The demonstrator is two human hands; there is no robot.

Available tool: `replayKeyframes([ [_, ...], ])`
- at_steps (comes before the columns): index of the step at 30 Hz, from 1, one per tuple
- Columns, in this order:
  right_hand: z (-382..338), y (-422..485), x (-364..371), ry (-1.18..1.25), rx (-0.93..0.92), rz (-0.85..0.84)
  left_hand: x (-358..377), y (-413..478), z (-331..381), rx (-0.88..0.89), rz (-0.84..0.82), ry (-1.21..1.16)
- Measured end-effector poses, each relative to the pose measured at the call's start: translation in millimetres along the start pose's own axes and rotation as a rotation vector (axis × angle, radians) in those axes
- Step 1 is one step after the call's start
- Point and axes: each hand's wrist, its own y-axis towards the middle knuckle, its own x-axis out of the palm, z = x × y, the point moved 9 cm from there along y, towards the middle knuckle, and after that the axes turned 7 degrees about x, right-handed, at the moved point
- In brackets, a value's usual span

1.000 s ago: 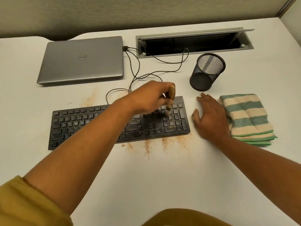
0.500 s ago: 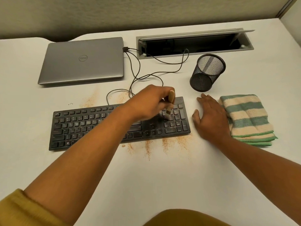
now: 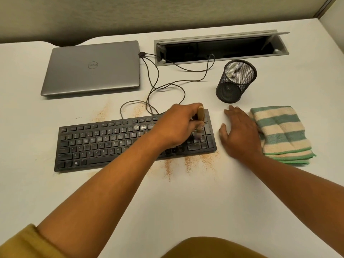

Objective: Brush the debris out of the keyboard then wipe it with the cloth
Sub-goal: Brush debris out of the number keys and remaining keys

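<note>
Centrally on the white desk (image 3: pixel 186 211), a black keyboard (image 3: pixel 104 144), lying flat, its right end angled slightly toward 1 o'clock. Over the number pad at that end, the left hand (image 3: pixel 176 125), fingers curled round a wooden-handled brush (image 3: pixel 200 119), handle near upright, bristles down on the keys. Just off the keyboard's right edge, at 3 o'clock, the right hand (image 3: pixel 240 135), palm down on the desk, fingers straight and a little spread, holding nothing; up against the folded cloth (image 3: pixel 281 131) of green and cream stripes, though cannot tell whether touching. Tan debris (image 3: pixel 188 162) in streaks along the keyboard's front edge at 6 o'clock, with more behind it at 12 o'clock. Widest open room at 6 o'clock, toward the person, with a narrower strip at 9 o'clock. At 11 o'clock, a closed grey laptop (image 3: pixel 91 69), "Dell" logo on the lid, seen upside down. White letters on the keys, Q, W, E, R among those readable. From the laptop's right side, a dark cable (image 3: pixel 167 84) looping toward the keyboard and into an open grey hatch (image 3: pixel 214 38) at 12 to 1 o'clock. Near the right fingertips but apart, a black mesh cup (image 3: pixel 234 84). Along the far edge, a beige partition (image 3: pixel 167 13). At 7 o'clock, a mustard sleeve (image 3: pixel 24 243).
</note>
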Motion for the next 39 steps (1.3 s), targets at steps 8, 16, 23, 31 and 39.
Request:
replayKeyframes([
  [8, 1, 0, 2, -0.009, 0.004, -0.004, 1, 6, 4, 0.034, -0.096, 0.050],
  [16, 1, 0, 1, -0.009, 0.005, 0.002, 4, 7, 11, 0.122, -0.145, 0.062],
  [23, 1, 0, 1, -0.003, 0.008, 0.003, 3, -4, 14, 0.151, -0.067, 0.024],
  [31, 2, 1, 1, -0.001, 0.007, 0.008, -23, -43, -16, -0.027, 0.159, 0.037],
  [39, 2, 1, 1, -0.001, -0.008, 0.014, -9, -58, -18, 0.001, 0.237, -0.066],
])
